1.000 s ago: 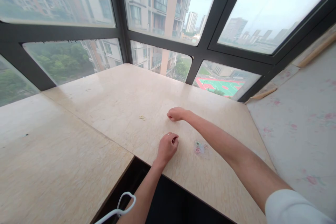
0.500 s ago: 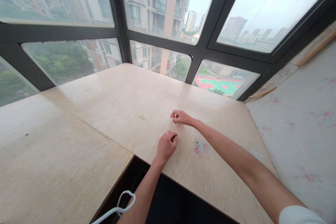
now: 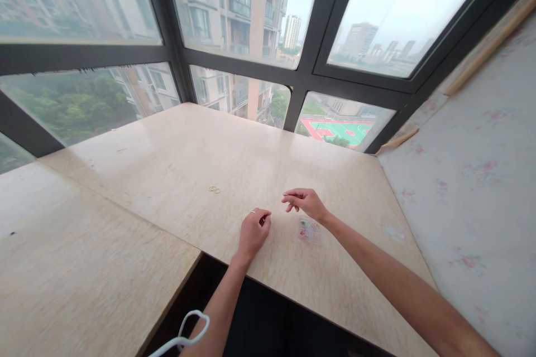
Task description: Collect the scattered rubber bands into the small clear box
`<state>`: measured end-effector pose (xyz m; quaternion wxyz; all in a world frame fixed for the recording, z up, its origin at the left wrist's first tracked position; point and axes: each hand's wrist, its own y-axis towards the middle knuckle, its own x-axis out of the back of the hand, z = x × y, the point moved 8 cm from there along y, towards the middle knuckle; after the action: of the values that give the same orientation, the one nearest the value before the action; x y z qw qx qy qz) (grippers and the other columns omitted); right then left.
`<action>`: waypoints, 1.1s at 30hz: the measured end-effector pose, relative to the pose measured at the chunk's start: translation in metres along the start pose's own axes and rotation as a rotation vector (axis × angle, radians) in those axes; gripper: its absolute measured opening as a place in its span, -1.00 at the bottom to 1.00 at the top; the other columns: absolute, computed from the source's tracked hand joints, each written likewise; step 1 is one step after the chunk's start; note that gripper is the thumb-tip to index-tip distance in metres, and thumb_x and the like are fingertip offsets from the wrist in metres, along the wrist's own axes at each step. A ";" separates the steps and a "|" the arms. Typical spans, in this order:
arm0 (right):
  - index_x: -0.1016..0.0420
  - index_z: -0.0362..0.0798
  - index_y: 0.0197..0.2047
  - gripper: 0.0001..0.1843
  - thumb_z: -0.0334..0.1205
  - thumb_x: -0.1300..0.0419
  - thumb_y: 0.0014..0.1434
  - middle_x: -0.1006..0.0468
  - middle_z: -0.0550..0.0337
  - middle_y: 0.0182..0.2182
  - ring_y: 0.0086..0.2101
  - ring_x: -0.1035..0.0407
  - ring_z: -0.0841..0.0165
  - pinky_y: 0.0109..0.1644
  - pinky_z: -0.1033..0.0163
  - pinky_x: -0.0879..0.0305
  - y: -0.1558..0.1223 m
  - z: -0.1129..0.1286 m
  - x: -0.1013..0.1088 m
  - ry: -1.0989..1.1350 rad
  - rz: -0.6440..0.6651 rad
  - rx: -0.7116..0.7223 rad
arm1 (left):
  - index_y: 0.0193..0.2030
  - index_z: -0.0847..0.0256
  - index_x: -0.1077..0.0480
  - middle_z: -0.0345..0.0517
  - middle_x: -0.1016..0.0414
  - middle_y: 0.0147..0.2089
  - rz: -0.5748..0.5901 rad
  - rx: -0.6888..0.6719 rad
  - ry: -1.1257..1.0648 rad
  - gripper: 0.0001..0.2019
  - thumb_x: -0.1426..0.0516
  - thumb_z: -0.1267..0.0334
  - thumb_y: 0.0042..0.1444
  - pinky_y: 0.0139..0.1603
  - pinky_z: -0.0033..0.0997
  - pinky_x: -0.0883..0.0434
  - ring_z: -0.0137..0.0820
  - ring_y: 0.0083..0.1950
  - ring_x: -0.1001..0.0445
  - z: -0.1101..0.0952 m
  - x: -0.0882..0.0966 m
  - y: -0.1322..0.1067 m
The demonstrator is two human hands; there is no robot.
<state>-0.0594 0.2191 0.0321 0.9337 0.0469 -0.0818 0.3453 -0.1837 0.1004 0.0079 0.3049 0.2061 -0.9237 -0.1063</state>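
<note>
My left hand [image 3: 253, 231] rests near the counter's front edge with its thumb and fingertips pinched together; whatever they hold is too small to make out. A ring is on one of its fingers. To its right, my right hand [image 3: 305, 203] hovers with fingers stretched leftward and a little apart, nothing visible in them. Just below that hand sits a small clear plastic box [image 3: 309, 231] with tiny red, green and orange items inside. Farther left, a few thin yellowish rings [image 3: 214, 189] lie together on the counter.
The pale stone counter [image 3: 159, 178] has a dark gap at its front edge. A white cable [image 3: 195, 318] loops beside my left forearm. Clear plastic [image 3: 395, 232] lies near the flowered wall [image 3: 456, 201] on the right. Dark-framed windows stand behind.
My right hand has moved back towards the plastic box, and its curled fingers have straightened. My left hand stays pinched. The whole view has shifted slightly.
</note>
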 end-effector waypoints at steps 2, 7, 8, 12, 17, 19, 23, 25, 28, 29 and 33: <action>-0.54 -0.17 -0.25 -0.62 0.01 -0.29 0.04 -0.62 0.04 -0.40 -0.53 -0.53 0.34 -0.59 0.39 -0.22 -0.011 0.001 0.005 -0.036 -0.024 0.014 | -0.28 0.23 -0.46 -0.12 -0.49 -0.34 0.002 -0.001 0.012 -0.86 -0.07 0.42 0.13 -0.23 -0.37 -0.35 -0.39 -0.31 -0.43 0.000 0.000 0.000; -0.53 -0.14 -0.38 -0.61 0.07 -0.21 0.12 -0.58 0.14 -0.48 -0.65 -0.42 0.45 -0.55 0.36 -0.29 -0.036 0.002 0.019 -0.108 -0.076 0.016 | -0.28 0.22 -0.46 -0.11 -0.51 -0.32 0.013 -0.005 0.027 -0.86 -0.07 0.41 0.13 -0.23 -0.35 -0.37 -0.37 -0.29 -0.45 0.000 0.000 0.000; -0.50 -0.14 -0.41 -0.57 0.10 -0.17 0.15 -0.57 0.14 -0.51 -0.67 -0.40 0.46 -0.57 0.37 -0.27 -0.041 0.002 0.023 -0.131 -0.092 0.005 | -0.29 0.22 -0.46 -0.10 -0.51 -0.31 0.014 -0.006 0.028 -0.86 -0.07 0.40 0.13 -0.22 -0.35 -0.37 -0.36 -0.28 -0.45 0.000 0.000 0.000; -0.39 -0.10 -0.48 -0.48 0.18 -0.04 0.23 -0.52 0.19 -0.63 -0.75 -0.33 0.48 -0.66 0.40 -0.15 -0.063 -0.002 0.038 -0.209 -0.146 -0.050 | -0.29 0.21 -0.46 -0.09 -0.52 -0.31 0.018 -0.015 0.038 -0.86 -0.07 0.38 0.13 -0.23 -0.34 -0.38 -0.35 -0.28 -0.46 0.000 -0.001 0.001; -0.44 -0.08 -0.48 -0.55 0.12 -0.11 0.21 -0.55 0.19 -0.58 -0.68 -0.39 0.45 -0.54 0.36 -0.26 -0.092 0.002 0.052 -0.295 -0.127 -0.043 | -0.29 0.20 -0.46 -0.10 -0.52 -0.31 0.032 -0.028 0.067 -0.87 -0.07 0.36 0.14 -0.23 -0.33 -0.38 -0.35 -0.29 -0.46 0.000 -0.003 0.001; -0.47 -0.08 -0.48 -0.59 0.09 -0.15 0.19 -0.58 0.17 -0.54 -0.62 -0.44 0.42 -0.48 0.34 -0.30 -0.104 0.002 0.059 -0.302 -0.132 -0.079 | -0.28 0.20 -0.46 -0.10 -0.52 -0.31 0.040 -0.028 0.069 -0.87 -0.07 0.35 0.14 -0.22 -0.32 -0.38 -0.35 -0.28 -0.46 0.000 -0.003 0.001; -0.52 -0.08 -0.43 -0.71 -0.03 -0.22 0.14 -0.59 0.16 -0.55 -0.54 -0.48 0.38 -0.47 0.36 -0.28 -0.126 -0.001 0.070 -0.286 -0.173 -0.168 | -0.28 0.21 -0.46 -0.09 -0.52 -0.30 0.045 -0.025 0.076 -0.86 -0.07 0.34 0.14 -0.22 -0.32 -0.38 -0.34 -0.28 -0.46 0.000 -0.004 0.000; -0.54 -0.09 -0.38 -0.76 -0.07 -0.25 0.11 -0.60 0.14 -0.56 -0.52 -0.49 0.37 -0.53 0.37 -0.23 -0.133 -0.004 0.073 -0.260 -0.185 -0.217 | -0.28 0.20 -0.46 -0.09 -0.53 -0.30 0.043 -0.025 0.081 -0.86 -0.06 0.34 0.14 -0.22 -0.31 -0.39 -0.33 -0.28 -0.47 0.000 -0.004 0.001; -0.56 -0.10 -0.31 -0.78 -0.11 -0.28 0.06 -0.62 0.11 -0.53 -0.47 -0.50 0.34 -0.53 0.37 -0.23 -0.138 -0.008 0.075 -0.223 -0.204 -0.252 | -0.28 0.20 -0.46 -0.09 -0.53 -0.29 0.047 -0.030 0.083 -0.86 -0.06 0.33 0.13 -0.22 -0.31 -0.39 -0.33 -0.27 -0.47 0.000 -0.005 0.001; -0.56 -0.10 -0.30 -0.78 -0.12 -0.28 0.05 -0.62 0.10 -0.52 -0.46 -0.50 0.34 -0.52 0.36 -0.25 -0.138 -0.009 0.076 -0.217 -0.208 -0.255 | -0.28 0.20 -0.46 -0.08 -0.53 -0.29 0.049 -0.032 0.083 -0.86 -0.06 0.33 0.13 -0.23 -0.32 -0.39 -0.33 -0.28 -0.47 0.000 -0.005 0.001; -0.58 -0.11 -0.27 -0.77 -0.13 -0.25 0.07 -0.62 0.10 -0.50 -0.47 -0.48 0.35 -0.49 0.34 -0.26 -0.136 -0.009 0.073 -0.230 -0.197 -0.253 | -0.28 0.19 -0.46 -0.08 -0.52 -0.29 0.052 -0.038 0.087 -0.86 -0.06 0.33 0.13 -0.23 -0.32 -0.39 -0.33 -0.28 -0.47 -0.002 -0.005 0.000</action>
<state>0.0848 0.1643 0.0330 0.9460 -0.0240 -0.2257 0.2316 -0.1792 0.1025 0.0066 0.3513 0.1805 -0.9124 -0.1070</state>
